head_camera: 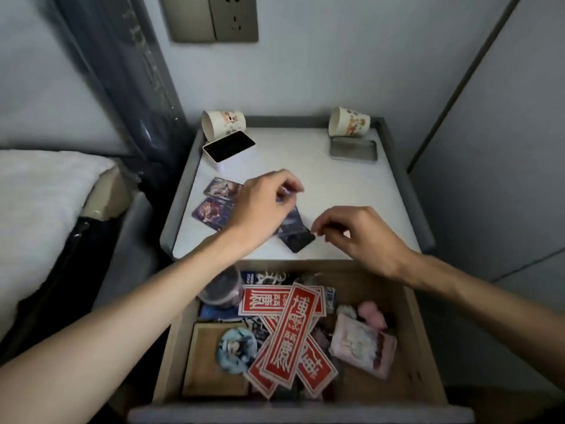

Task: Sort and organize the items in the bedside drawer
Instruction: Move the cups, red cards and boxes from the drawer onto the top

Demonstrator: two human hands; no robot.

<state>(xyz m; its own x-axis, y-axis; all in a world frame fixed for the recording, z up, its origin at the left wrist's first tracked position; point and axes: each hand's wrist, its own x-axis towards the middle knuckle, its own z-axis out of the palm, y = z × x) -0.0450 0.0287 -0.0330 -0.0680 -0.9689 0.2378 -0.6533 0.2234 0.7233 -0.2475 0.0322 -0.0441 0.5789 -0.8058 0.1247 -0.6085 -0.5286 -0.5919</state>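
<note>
Where dark card [298, 240] nears nightstand [351, 194] edge, right hand [363, 240] pinches corner.

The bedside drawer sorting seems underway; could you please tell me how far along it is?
Early. Done: two cards lie side by side on the nightstand top. In hand: the right hand pinches a corner of a dark card there; the left hand hovers beside it, its hold unclear. Left: the drawer holds mixed red labels, a round badge and a pink pouch.
</note>
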